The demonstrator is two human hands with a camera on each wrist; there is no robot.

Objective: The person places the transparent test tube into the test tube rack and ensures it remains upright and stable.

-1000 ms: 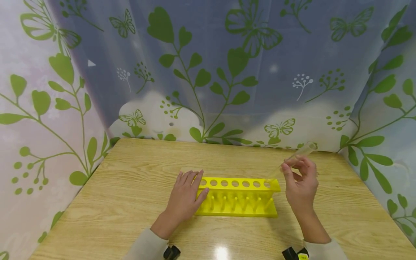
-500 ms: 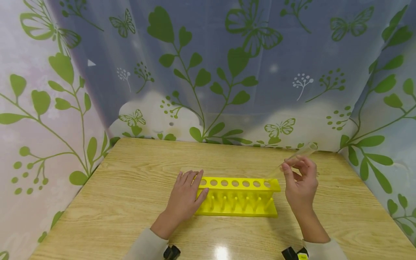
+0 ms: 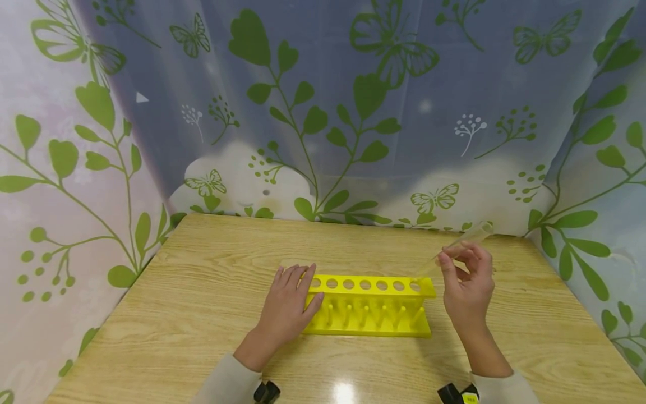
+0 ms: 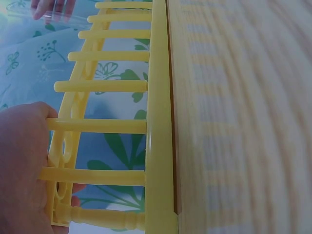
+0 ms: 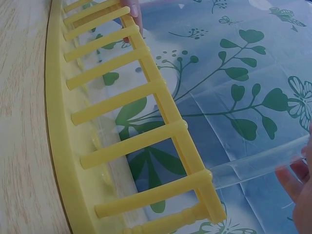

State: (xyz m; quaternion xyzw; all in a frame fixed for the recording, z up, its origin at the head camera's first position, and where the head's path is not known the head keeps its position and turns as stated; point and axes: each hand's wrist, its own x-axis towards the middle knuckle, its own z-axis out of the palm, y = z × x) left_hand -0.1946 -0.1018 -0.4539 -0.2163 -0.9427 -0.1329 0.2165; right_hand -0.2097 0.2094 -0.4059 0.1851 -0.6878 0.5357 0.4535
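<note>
A yellow test tube rack (image 3: 367, 331) stands on the table, with a row of holes in its top rail and upright pegs below. My left hand (image 3: 286, 307) grips its left end; in the left wrist view, the hand (image 4: 22, 165) lies on the rail and fingertips show behind it. Between thumb and fingers, my right hand (image 3: 468, 283) pinches a clear glass test tube (image 3: 476, 231), tilted with its open mouth up to the right. The tube's lower end meets the rail's right end in view; whether they touch I cannot tell. In the right wrist view, the tube (image 5: 263, 161) looks see-through.
The wood-grain table (image 3: 212, 252) extends around the rack on every side. Behind it hangs a blue curtain (image 3: 323, 112) printed with leaves and butterflies, and similar cloth closes off both sides. Black wrist straps (image 3: 266, 391) show at the sleeves.
</note>
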